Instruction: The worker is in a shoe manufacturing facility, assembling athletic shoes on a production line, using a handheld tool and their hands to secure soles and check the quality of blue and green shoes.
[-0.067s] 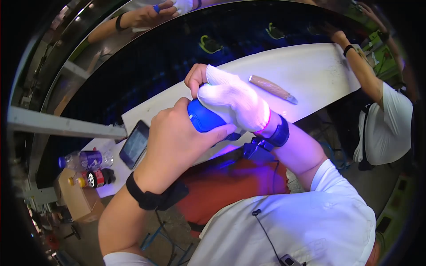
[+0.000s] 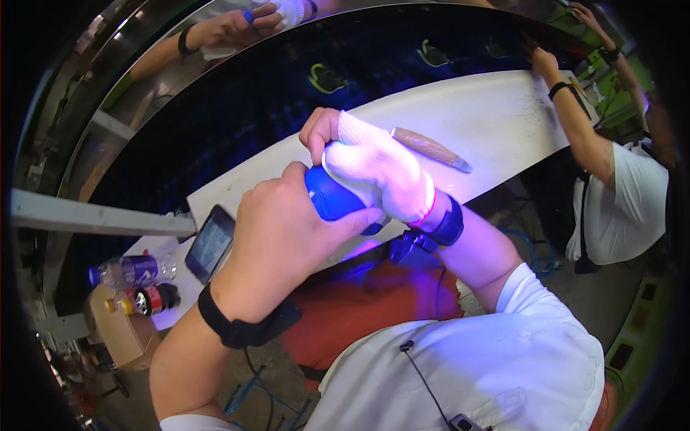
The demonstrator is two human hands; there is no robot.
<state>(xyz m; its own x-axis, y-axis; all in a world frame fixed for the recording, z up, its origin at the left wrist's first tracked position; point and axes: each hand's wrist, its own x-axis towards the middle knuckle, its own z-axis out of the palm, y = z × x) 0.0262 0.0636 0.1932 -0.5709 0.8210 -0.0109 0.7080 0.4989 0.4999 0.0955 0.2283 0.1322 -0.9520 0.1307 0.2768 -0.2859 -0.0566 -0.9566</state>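
A rounded, glossy blue object (image 2: 333, 195) sits between my two hands above the white table; its kind does not show clearly. My left hand (image 2: 277, 215), bare, is closed round its near left side, with the thumb along the lower edge. From the right, my right hand (image 2: 377, 161) in a white knitted glove with bare fingertips grips the far side, fingers curled over. Violet-blue light falls on the glove. Beyond my right wrist lies a slim tool (image 2: 431, 149) with a brown wrapped body and a grey tip.
On the white table (image 2: 496, 108), a phone-like device (image 2: 210, 244) lies left of my hands, near a clear bottle (image 2: 136, 271) and a dark bottle (image 2: 152, 299). A metal bar (image 2: 100, 212) juts in. Behind stands a dark glossy panel (image 2: 244, 108). Another person (image 2: 632, 194) works at right.
The view has shifted a little, so the table, the tool and the device appear slightly further left. Both hands keep their grip on the blue object.
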